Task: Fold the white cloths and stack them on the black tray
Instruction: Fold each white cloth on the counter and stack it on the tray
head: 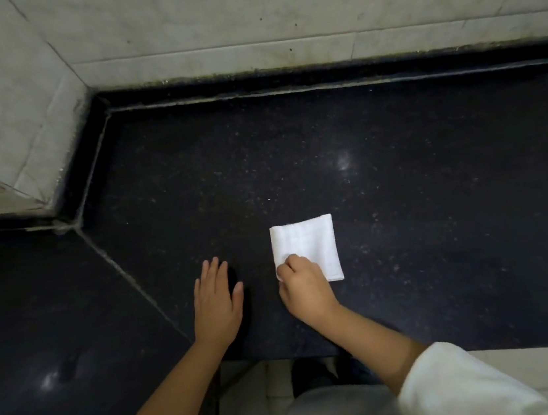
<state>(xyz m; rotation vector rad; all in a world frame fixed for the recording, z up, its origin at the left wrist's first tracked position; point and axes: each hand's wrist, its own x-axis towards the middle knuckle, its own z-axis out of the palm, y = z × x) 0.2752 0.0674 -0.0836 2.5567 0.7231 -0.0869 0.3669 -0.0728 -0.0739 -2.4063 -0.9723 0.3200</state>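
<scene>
Head view: folded white cloth [305, 249], small square, lies flat on the dark speckled desk [398, 164], a bit right of frame centre & below mid-height. Right hand [304, 284] sits at the cloth's lower-left corner, fingers [290, 263] curled shut & pinching that corner; rest of cloth extends up & right of the knuckles, uncovered. Left hand [217, 300] is left of the cloth, apart from it, palm down on the desk w/ fingers straight & spread, holding nothing. White sleeve [460, 388] at lower right. Pale tiled wall [276, 14] across the top.
</scene>
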